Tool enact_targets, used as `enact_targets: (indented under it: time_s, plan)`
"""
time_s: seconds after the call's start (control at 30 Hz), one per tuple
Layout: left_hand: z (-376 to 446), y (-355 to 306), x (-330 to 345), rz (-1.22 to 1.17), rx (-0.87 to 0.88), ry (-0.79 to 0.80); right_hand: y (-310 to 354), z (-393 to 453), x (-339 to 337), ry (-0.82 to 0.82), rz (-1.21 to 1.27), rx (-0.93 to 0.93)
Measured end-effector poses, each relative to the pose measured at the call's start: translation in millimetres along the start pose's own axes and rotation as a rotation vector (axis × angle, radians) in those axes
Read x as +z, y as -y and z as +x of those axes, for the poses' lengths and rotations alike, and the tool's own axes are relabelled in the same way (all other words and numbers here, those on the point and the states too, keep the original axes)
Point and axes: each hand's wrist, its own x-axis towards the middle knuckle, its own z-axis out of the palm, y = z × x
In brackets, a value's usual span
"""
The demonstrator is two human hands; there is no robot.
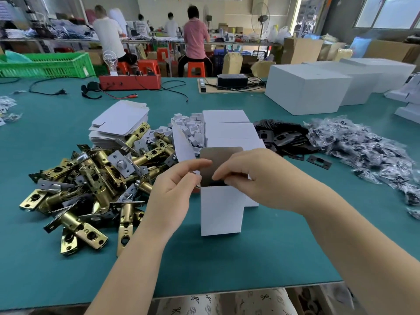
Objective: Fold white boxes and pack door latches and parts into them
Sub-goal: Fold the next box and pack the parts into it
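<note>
Both hands work the upright white box [221, 209] mid-surface: left hand [176, 187] pinches its left rim, right hand [252, 178] pinches the open top flap [218, 159], we reckon for tucking. Latches [91, 178] heaped left, flat blanks [120, 123] behind, within reach.

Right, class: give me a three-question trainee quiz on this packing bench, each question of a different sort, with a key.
1. True or false: the lid flap of the small white box in front of the person is already tucked shut.
2. Which pile lies on the person's left side of that box? A) brass door latches B) black plates C) bagged parts
3. Fill in: both the left hand and the right hand are at the box's open ____.

Key: 1 false, the flap stands up; 2 A; 3 top.
</note>
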Motion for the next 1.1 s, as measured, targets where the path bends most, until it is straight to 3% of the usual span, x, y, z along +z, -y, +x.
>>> enact_targets:
  time_s: [0.13, 0.27, 0.33, 0.4, 0.47, 0.57, 0.67, 0.8, 1.1]
  plan:
    - [0, 1, 0, 0.019, -0.006, -0.001, -3, -5, 6, -0.08, 0.012, -0.061]
    - [1, 4, -2, 0.024, -0.009, 0.002, -23, -21, 9, -0.56, 0.164, -0.05]
    - [1, 5, -1, 0.014, -0.001, -0.004, -49, -31, 9, -0.786, 0.235, 0.117]
    - [2, 6, 0, 0.002, 0.013, -0.012, -90, -42, 7, -0.873, 0.221, 0.384]
    - [2, 7, 1, 0.003, 0.021, -0.017, -141, -56, 5, -0.749, 0.016, 0.719]
    - [1, 8, 1, 0.008, 0.025, -0.023, -199, -85, -2, -0.424, -0.222, 1.176]
    - [0, 8, 1, 0.014, 0.023, -0.026, -226, -106, -7, -0.26, -0.238, 1.383]
    - [-1, 7, 1, 0.016, 0.011, -0.043, -235, -116, -7, -0.156, -0.312, 1.379]
    - [-2, 5, 1, 0.021, -0.002, -0.05, -227, -114, -1, -0.165, -0.509, 1.168]
